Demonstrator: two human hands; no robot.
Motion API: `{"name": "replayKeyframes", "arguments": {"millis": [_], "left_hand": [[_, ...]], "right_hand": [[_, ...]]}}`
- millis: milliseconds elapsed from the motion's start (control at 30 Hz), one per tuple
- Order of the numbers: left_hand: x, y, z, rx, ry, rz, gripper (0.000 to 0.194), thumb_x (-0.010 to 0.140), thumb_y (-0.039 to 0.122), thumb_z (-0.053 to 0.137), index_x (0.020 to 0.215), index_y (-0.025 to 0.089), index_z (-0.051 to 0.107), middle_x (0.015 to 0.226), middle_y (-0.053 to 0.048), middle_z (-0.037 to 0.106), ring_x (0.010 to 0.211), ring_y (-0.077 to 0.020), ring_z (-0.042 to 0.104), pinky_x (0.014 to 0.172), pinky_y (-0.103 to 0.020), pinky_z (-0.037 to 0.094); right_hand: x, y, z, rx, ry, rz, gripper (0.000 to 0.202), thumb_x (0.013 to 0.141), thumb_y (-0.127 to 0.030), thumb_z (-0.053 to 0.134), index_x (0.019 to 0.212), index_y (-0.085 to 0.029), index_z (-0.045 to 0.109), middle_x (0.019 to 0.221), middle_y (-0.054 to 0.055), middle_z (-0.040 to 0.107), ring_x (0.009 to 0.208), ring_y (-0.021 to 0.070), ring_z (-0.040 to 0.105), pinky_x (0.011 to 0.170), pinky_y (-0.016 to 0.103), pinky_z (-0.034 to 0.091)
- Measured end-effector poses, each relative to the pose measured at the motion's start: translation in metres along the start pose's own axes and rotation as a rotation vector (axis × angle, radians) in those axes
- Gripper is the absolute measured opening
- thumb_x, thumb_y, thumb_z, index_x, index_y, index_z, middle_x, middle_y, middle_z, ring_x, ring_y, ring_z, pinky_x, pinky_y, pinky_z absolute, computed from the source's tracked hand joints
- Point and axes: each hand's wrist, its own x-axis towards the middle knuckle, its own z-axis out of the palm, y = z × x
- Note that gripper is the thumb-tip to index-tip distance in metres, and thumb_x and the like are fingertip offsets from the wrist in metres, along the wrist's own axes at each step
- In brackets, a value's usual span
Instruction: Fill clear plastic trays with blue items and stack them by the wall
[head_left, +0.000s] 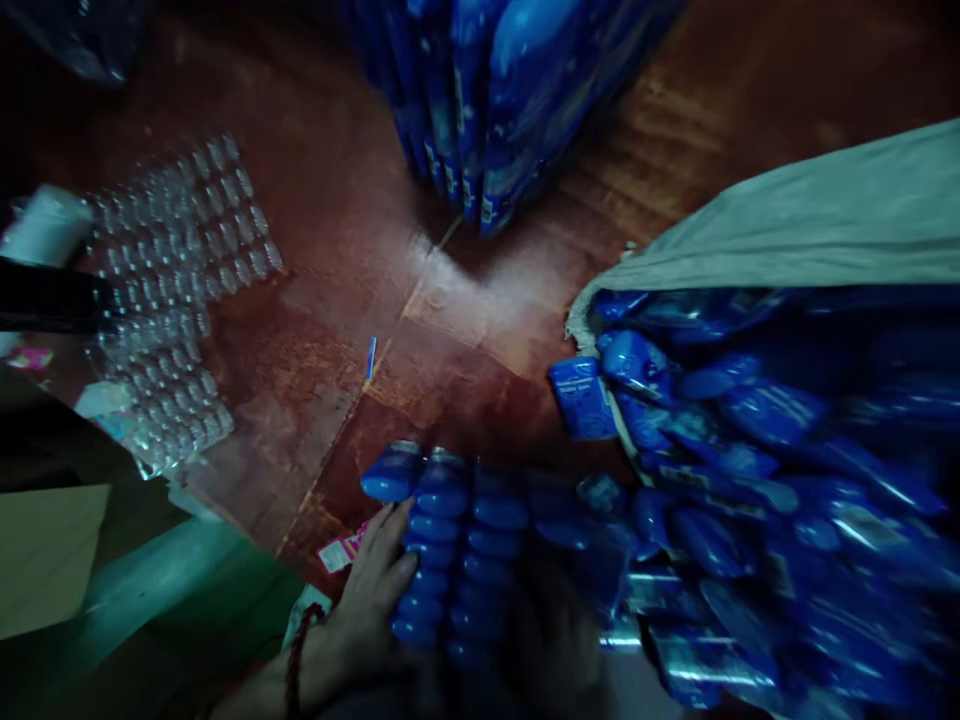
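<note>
My left hand (pixel 375 575) reaches in from the bottom, a dark red braided cord around its wrist. Its fingers stretch along the left side of neat rows of shiny blue rounded packets (pixel 435 575), touching them. At the far end of these rows one blue packet (pixel 391 472) sits askew, just past my left fingertips. My right hand (pixel 559 635) is a dark, blurred shape at the right side of the rows; its fingers cannot be made out.
A pale sack (pixel 810 215) lies at right, loose blue packets (pixel 780 410) spilling from its mouth. Large blue packages (pixel 480 110) stand upright ahead. Clear plastic blister sheets (pixel 180 240) lie at left on the reddish floor (pixel 322 330). A yellowish board (pixel 49 560) is at lower left.
</note>
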Motion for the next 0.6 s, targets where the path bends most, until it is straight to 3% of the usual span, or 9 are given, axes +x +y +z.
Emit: {"name": "replayKeyframes", "arguments": {"millis": [67,133,200,300,367,433,533,600], "left_hand": [[0.002,-0.001,-0.001,0.015,0.044,0.16,0.077,0.083,0.055,0.048,0.146,0.031,0.009,0.152,-0.009,0.021,0.136,-0.0327,0.027,0.105,-0.056,0.031],[0.002,0.003,-0.011,-0.007,0.086,0.213,0.078,0.085,0.053,0.045,0.147,0.024,0.008,0.152,-0.013,0.018,0.137,-0.0335,0.025,0.104,-0.054,0.034],[0.005,0.013,-0.029,0.021,0.198,0.254,0.067,0.089,0.045,0.043,0.146,0.025,0.015,0.15,-0.013,0.024,0.136,-0.0316,0.028,0.103,-0.05,0.037],[0.032,0.036,-0.062,0.132,0.288,0.27,0.042,0.092,0.023,0.041,0.134,0.029,0.042,0.133,-0.007,0.048,0.127,-0.0233,0.041,0.103,-0.041,0.037],[0.069,0.053,-0.077,0.104,0.211,0.289,0.032,0.093,0.021,0.04,0.122,0.026,0.053,0.114,-0.005,0.061,0.109,-0.0175,0.055,0.094,-0.032,0.043],[0.119,0.069,-0.08,0.16,0.035,0.3,0.028,0.094,0.03,0.039,0.111,0.02,0.059,0.106,-0.006,0.064,0.097,-0.0173,0.059,0.087,-0.029,0.045],[0.193,0.085,-0.064,0.318,-0.234,0.203,0.038,0.088,0.046,0.044,0.102,0.014,0.061,0.098,-0.008,0.066,0.086,-0.0194,0.06,0.078,-0.028,0.045],[0.229,0.09,-0.044,0.397,-0.328,0.146,0.046,0.078,0.05,0.058,0.102,0.011,0.058,0.096,-0.01,0.066,0.081,-0.021,0.06,0.07,-0.027,0.044]], "right_hand": [[0.004,-0.004,0.0,-0.001,0.033,0.048,0.027,0.089,-0.019,0.043,0.106,-0.026,0.063,0.095,0.004,0.068,0.087,0.0186,0.063,0.067,0.029,0.049],[0.006,-0.007,-0.008,0.084,0.076,0.088,0.032,0.088,-0.015,0.042,0.114,-0.023,0.059,0.102,0.007,0.065,0.1,0.0205,0.059,0.076,0.034,0.05],[0.007,-0.006,-0.021,0.157,0.132,0.11,0.035,0.086,-0.013,0.043,0.118,-0.023,0.056,0.105,0.008,0.064,0.105,0.0213,0.057,0.082,0.038,0.049],[0.01,0.008,-0.042,0.072,0.276,0.166,0.031,0.084,-0.013,0.049,0.112,-0.025,0.059,0.099,0.006,0.066,0.099,0.0218,0.06,0.084,0.04,0.047],[0.018,0.02,-0.052,0.004,0.368,0.251,0.024,0.085,-0.016,0.052,0.105,-0.023,0.063,0.093,0.007,0.067,0.091,0.0213,0.062,0.082,0.039,0.046],[0.028,0.028,-0.057,0.032,0.421,0.35,0.019,0.087,-0.023,0.05,0.1,-0.02,0.065,0.091,0.007,0.068,0.085,0.0201,0.062,0.08,0.036,0.046],[0.037,0.027,-0.059,0.181,0.476,0.469,0.025,0.089,-0.031,0.047,0.099,-0.018,0.065,0.094,0.008,0.068,0.086,0.0195,0.062,0.08,0.034,0.047],[0.033,0.021,-0.059,0.243,0.509,0.512,0.026,0.088,-0.034,0.047,0.099,-0.017,0.064,0.095,0.008,0.067,0.088,0.0195,0.061,0.081,0.034,0.046]]}}
